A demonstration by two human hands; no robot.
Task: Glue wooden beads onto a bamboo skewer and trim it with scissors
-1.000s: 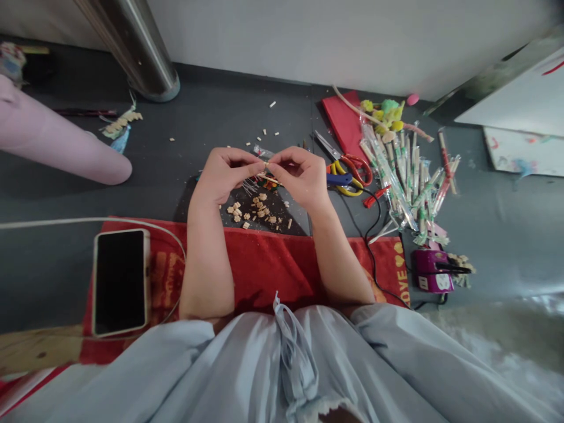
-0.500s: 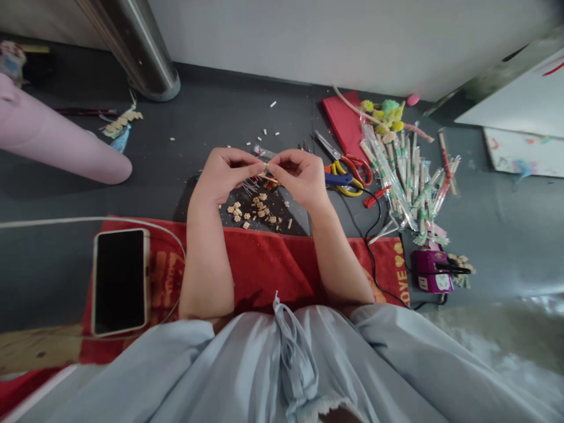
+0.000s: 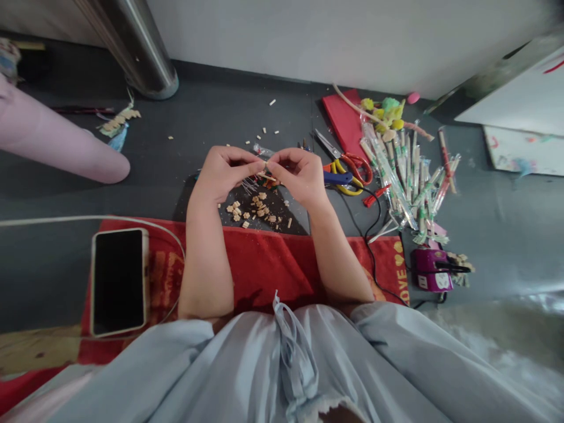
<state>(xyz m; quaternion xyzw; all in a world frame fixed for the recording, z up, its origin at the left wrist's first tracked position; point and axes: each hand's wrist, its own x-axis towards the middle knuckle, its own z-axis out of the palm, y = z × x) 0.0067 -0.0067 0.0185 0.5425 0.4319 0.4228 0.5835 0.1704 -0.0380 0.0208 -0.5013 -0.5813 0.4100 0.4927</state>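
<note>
Above a grey tabletop (image 3: pixel 198 117), a person in a light-blue garment (image 3: pixel 247 364) holds two bare hands close together, the left hand (image 3: pixel 222 173) meeting the right hand (image 3: pixel 302 176) near the centre of the view. Thumb and forefinger close to a tight pinch on each side, and the fingers have hold of a small pale piece (image 3: pixel 266 165), mostly hidden between their tips. At six o'clock from the hands lie scattered wooden bits (image 3: pixel 261 207), with a red towel (image 3: pixel 273 264) beyond them, nearer the person. Toward three o'clock, a blue handle (image 3: pixel 338 178) lies by red-handled scissors (image 3: pixel 327 143); farther out sits a heap of wrapped sticks (image 3: pixel 388 167). A purple block (image 3: pixel 423 267) stands at four o'clock. At eight o'clock a dark-screened phone (image 3: pixel 118 282) rests on the towel; a pink cylinder (image 3: pixel 66 135) lies toward nine, a metal cylinder (image 3: pixel 141 53) toward ten.
</note>
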